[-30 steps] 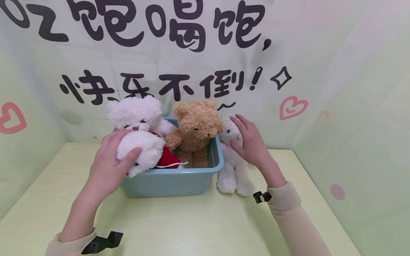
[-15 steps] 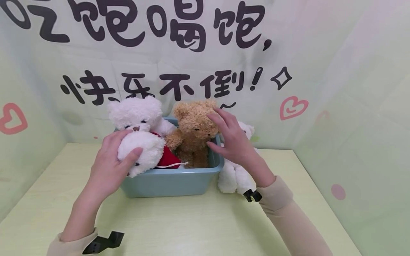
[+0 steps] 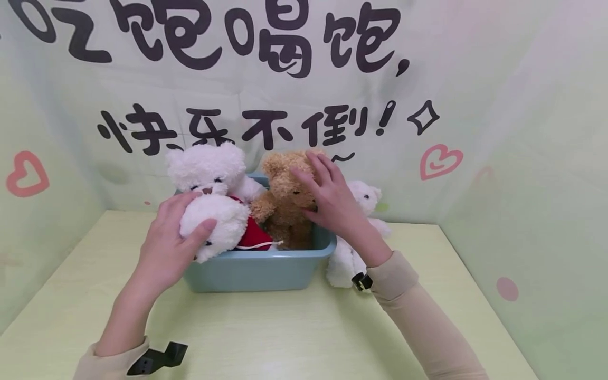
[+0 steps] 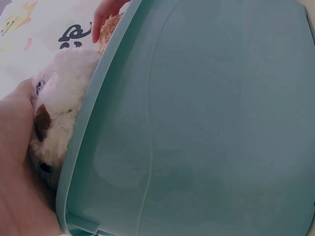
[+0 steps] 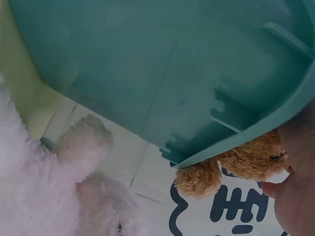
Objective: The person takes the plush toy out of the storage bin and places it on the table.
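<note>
In the head view my left hand [image 3: 166, 240] grips the head of a white teddy bear [image 3: 220, 224] in a red garment, thumb in front and fingers at the far side. This bear lies over the left front rim of a blue plastic tub [image 3: 256, 274]. My right hand [image 3: 334, 198] reaches over the tub's right side, spread fingers on the head of a brown teddy bear [image 3: 285, 182]; its thumb [image 5: 275, 190] is at the bear's muzzle in the right wrist view. Behind the gripped bear, another white teddy bear [image 3: 204, 163] sits in the tub.
A white plush toy [image 3: 363, 198] sits on the table [image 3: 266, 338] against the tub's right side, partly behind my right forearm. Behind the table hangs a cloth backdrop [image 3: 266, 89] with large black characters; pale cloth walls close off both sides.
My right hand has moved left from in front of the white plush toy to the brown teddy bear's head. The left hand keeps its grip on the white bear.
</note>
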The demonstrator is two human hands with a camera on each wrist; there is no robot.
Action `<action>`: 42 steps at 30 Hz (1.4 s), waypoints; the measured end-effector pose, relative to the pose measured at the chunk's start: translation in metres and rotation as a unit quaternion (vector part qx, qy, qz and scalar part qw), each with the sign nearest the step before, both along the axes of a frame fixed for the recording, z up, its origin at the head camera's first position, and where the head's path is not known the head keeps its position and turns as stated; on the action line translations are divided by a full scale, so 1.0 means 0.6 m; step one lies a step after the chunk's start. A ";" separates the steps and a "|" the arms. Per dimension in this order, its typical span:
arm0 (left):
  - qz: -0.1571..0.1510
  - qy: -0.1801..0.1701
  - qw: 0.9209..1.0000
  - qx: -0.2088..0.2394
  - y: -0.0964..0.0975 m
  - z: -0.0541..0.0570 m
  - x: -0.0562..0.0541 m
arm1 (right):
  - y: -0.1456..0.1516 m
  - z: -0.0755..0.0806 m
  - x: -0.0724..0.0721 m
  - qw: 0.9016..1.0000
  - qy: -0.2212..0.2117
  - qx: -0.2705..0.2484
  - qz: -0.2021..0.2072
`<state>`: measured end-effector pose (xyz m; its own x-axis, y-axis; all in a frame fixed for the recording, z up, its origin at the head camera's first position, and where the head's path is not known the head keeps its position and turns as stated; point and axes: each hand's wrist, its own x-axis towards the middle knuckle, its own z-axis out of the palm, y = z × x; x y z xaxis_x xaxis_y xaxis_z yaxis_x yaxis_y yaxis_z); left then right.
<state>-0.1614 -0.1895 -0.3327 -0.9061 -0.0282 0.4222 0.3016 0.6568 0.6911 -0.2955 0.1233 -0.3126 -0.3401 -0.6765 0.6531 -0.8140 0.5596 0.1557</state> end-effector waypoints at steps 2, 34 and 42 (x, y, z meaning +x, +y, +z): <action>0.000 0.001 1.000 -0.001 0.001 0.000 0.000 | 0.000 -0.002 -0.002 1.000 0.009 0.008 -0.002; 0.003 -0.006 1.000 -0.005 0.002 0.000 -0.001 | -0.014 0.003 -0.004 0.994 0.104 0.031 -0.006; 0.004 -0.001 1.000 -0.008 0.001 0.001 -0.001 | -0.010 0.024 0.009 0.993 0.115 0.001 -0.003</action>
<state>-0.1618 -0.1891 -0.3319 -0.9070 -0.0288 0.4201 0.2941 0.6706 0.6810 -0.2900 0.1175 -0.2983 -0.1868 -0.6767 0.7122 -0.7530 0.5642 0.3386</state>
